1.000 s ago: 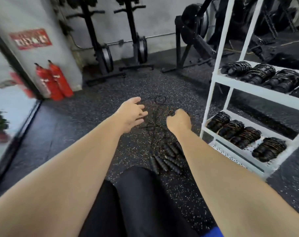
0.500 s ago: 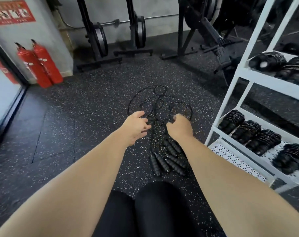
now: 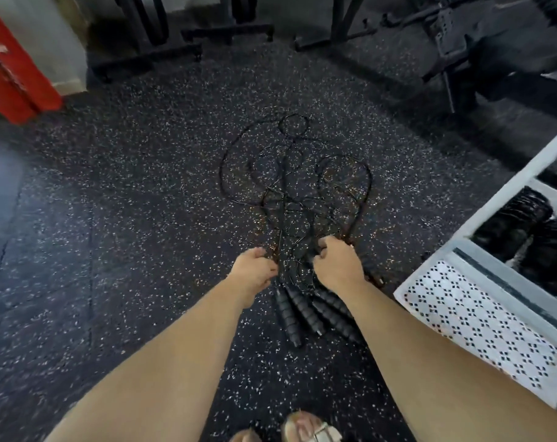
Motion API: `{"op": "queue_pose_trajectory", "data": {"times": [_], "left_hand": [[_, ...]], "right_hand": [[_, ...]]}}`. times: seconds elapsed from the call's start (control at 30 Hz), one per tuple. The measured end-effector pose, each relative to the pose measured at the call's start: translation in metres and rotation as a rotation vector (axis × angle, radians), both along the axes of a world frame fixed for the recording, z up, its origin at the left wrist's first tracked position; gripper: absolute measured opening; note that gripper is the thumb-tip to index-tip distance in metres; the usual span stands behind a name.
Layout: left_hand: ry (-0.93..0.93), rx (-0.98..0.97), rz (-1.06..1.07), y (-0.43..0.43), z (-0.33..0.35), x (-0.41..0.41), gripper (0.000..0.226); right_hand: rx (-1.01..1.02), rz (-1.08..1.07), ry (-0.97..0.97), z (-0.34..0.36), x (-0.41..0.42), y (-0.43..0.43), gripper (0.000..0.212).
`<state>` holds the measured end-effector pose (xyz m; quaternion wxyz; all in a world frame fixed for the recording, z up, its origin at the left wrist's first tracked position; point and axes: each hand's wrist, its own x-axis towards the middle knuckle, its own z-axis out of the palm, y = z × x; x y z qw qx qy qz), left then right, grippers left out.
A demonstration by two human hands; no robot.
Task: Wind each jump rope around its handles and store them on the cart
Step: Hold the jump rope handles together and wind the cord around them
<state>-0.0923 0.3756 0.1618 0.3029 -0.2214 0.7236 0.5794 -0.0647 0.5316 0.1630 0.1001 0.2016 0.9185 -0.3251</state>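
A tangle of black jump rope cords lies looped on the speckled floor in front of me. Several black ribbed handles lie side by side just below my hands. My left hand is down at the cords where they leave the handles, its fingers curled around strands. My right hand is beside it on the right, fingers curled into the cords. The white cart stands to the right, with wound ropes on its shelf.
A red fire extinguisher stands at the far left by the wall. Black gym equipment frames and a machine base line the back. My sandalled foot shows at the bottom edge.
Both hands dropped from hovering above the pile onto the cords near the handles and closed on them. The view tilted downward, so the upper cart shelves left the frame.
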Motion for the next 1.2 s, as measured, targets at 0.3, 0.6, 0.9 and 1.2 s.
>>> {"op": "queue_pose_trajectory", "data": {"times": [0.3, 0.6, 0.9, 1.2], "left_hand": [[-0.128, -0.281, -0.019, 0.032, -0.125, -0.016, 0.068], [-0.198, -0.709, -0.166, 0.064, -0.191, -0.008, 0.109], [-0.117, -0.794, -0.252, 0.067, -0.207, -0.006, 0.116], [-0.012, -0.986, -0.375, 0.041, -0.21, -0.003, 0.112]], "right_hand": [[0.048, 0.031, -0.09, -0.093, -0.027, 0.017, 0.034], [0.009, 0.045, -0.122, -0.147, -0.032, 0.027, 0.039], [0.01, 0.05, -0.107, -0.157, -0.033, 0.026, 0.038], [0.007, 0.054, -0.104, -0.163, -0.028, 0.021, 0.039]]}}
